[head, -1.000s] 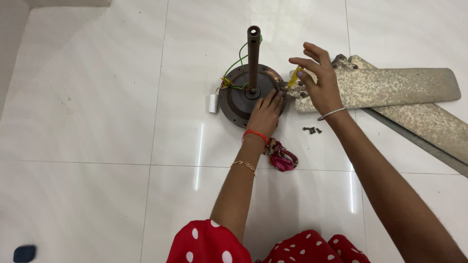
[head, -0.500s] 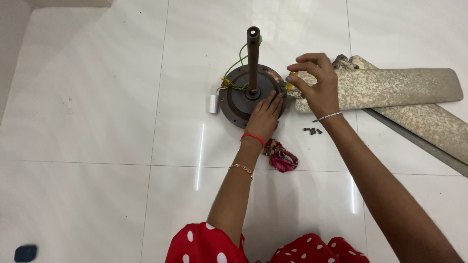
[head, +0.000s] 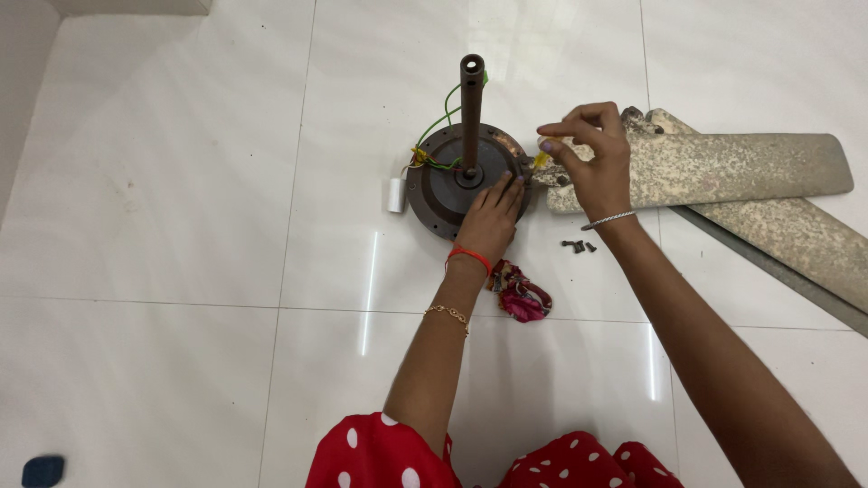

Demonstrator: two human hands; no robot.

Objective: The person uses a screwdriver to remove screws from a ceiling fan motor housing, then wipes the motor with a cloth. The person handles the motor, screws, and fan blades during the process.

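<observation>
- Head view: the left hand (head: 491, 220) lies flat on the round fan motor (head: 463, 178) on the floor, steadying it.
- The right hand (head: 592, 163) pinches a yellow-handled screwdriver (head: 541, 160) at the motor's rim, where a worn fan blade (head: 696, 169) attaches.
- Loose screws (head: 577, 245) lie nearby.

No packages, labels, signs or screens appear in your view of the floor.
</observation>
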